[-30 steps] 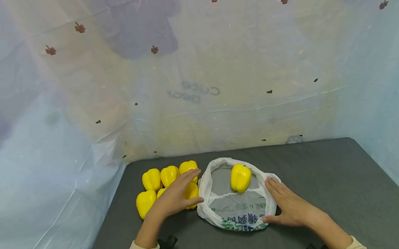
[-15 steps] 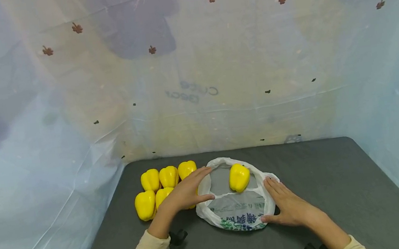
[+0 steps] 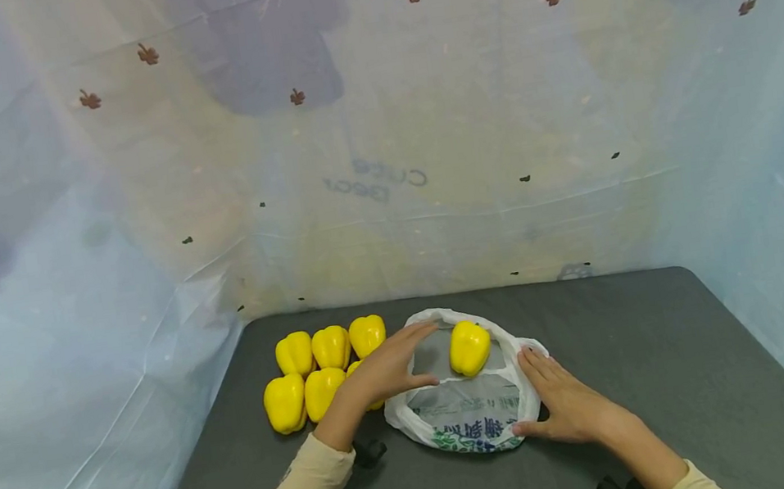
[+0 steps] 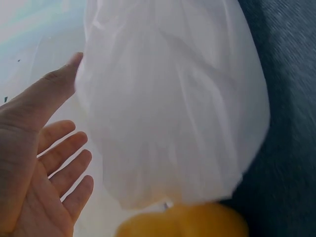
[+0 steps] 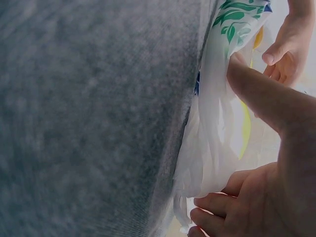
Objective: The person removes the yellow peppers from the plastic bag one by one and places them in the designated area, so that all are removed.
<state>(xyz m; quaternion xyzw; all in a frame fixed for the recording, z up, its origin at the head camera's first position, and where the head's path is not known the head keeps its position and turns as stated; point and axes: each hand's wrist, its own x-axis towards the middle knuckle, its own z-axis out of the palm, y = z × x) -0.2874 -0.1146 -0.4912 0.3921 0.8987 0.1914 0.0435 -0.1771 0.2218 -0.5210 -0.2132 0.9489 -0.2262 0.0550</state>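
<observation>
A white plastic bag (image 3: 404,420) with green and blue print lies on the table, its mouth spread wide and rim rolled outward. One yellow bell pepper (image 3: 470,348) rests inside toward the back. My left hand (image 3: 389,367) hovers over the bag's left rim, fingers extended and thumb apart, holding nothing; the left wrist view shows the bag wall (image 4: 173,98) beside its fingers. On the right side, my right hand (image 3: 573,406) touches the rim with fairly straight fingers and spread thumb. In the right wrist view its thumb lies against the bag (image 5: 212,133).
Several more yellow bell peppers (image 3: 284,403) stand in two rows left of the bag, one partly hidden by the left hand. The dark grey table (image 3: 636,344) reaches back to a patterned curtain (image 3: 481,241) that hangs around it.
My left hand has moved right, from above the peppers to over the bag's left rim and mouth. The right hand, the bag and the pepper in it stay in place.
</observation>
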